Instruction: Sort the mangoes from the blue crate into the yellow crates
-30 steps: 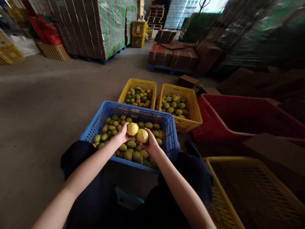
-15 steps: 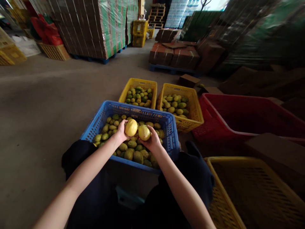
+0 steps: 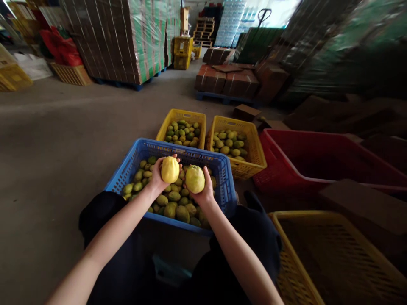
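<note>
My left hand (image 3: 158,176) is wrapped around a plump yellow fruit (image 3: 170,170) with faint ridges, its exact kind unclear. In my right hand (image 3: 205,190) rests a rounder, greener yellow fruit (image 3: 195,179), cupped from below and the right. The two fruits are side by side with a small gap, both above a blue crate (image 3: 227,178). Inside that crate lie many smaller green-yellow oval fruits (image 3: 174,196), partly hidden under my hands and forearms.
Beyond the blue crate are two yellow crates (image 3: 158,131) (image 3: 259,156) holding similar fruit. To the right stand a large red bin (image 3: 286,163) and a nearer yellow crate (image 3: 286,250). Stacked cartons (image 3: 240,82) sit on a pallet farther back, beside wrapped stacks (image 3: 149,42).
Both fruits have turned in my hands and now show other sides. My hands have moved slightly apart, and the view has shifted a little.
</note>
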`<state>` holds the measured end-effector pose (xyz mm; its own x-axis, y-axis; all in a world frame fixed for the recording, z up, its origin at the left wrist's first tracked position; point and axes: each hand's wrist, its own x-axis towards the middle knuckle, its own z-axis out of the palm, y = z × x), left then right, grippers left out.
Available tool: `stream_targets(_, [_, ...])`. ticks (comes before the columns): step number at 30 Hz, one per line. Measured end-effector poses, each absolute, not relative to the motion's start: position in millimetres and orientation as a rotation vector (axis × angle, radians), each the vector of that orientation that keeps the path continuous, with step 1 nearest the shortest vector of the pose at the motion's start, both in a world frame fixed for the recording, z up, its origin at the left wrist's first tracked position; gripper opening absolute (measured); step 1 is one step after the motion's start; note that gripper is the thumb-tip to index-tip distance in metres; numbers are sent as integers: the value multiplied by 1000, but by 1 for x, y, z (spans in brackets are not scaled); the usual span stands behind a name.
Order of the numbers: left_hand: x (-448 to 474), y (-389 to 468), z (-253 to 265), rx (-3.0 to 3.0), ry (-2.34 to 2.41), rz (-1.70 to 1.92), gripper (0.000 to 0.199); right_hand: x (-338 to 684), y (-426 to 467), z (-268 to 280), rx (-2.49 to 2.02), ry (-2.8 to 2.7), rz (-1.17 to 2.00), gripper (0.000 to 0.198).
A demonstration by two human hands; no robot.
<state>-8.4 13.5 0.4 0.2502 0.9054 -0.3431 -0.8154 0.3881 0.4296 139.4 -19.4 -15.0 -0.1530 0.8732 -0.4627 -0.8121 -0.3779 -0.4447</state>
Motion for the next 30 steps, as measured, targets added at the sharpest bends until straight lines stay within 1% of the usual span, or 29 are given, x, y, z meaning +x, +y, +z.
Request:
stream_targets(8, [-8, 11, 1, 283, 614, 1060, 36, 141, -22, -15, -771, -146, 1816, 37])
stream_targets(18, [-7, 12, -2, 287, 648, 1062, 39, 140, -22, -13, -759, -152, 1806, 35])
stream_targets(26, [-5, 12, -1, 279, 652, 1083, 33, 141, -20, -16, -789, -180, 1767, 33])
stream_targets(30, [-3, 11, 2, 260, 665, 1081, 36, 141, -20, -15, -810, -187, 1755, 32])
